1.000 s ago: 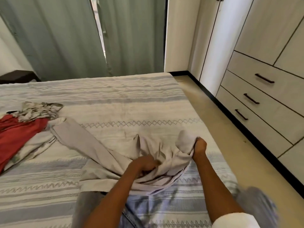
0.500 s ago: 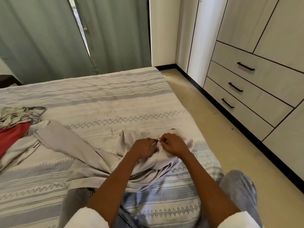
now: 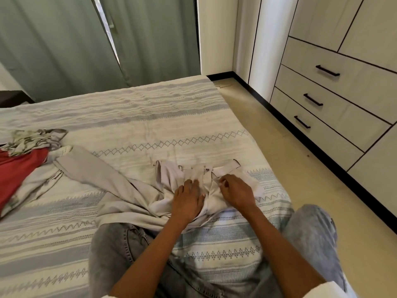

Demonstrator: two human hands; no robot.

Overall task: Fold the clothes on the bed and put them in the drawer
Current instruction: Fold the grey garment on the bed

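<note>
beige trousers, red garment, striped bedspread

Person wears faded grey jeans with visible seam stitching, both legs in view. White sleeves: left sleeve edge at near bottom, right sleeve at near right corner. Forearms and hands bare, no watch or rings visible.

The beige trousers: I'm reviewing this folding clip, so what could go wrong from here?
One leg of the beige trousers trails under the pile of clothes, so pulling may drag that pile along. The left hand and right hand work at a bunched waistband, so creases may get folded in.
</note>
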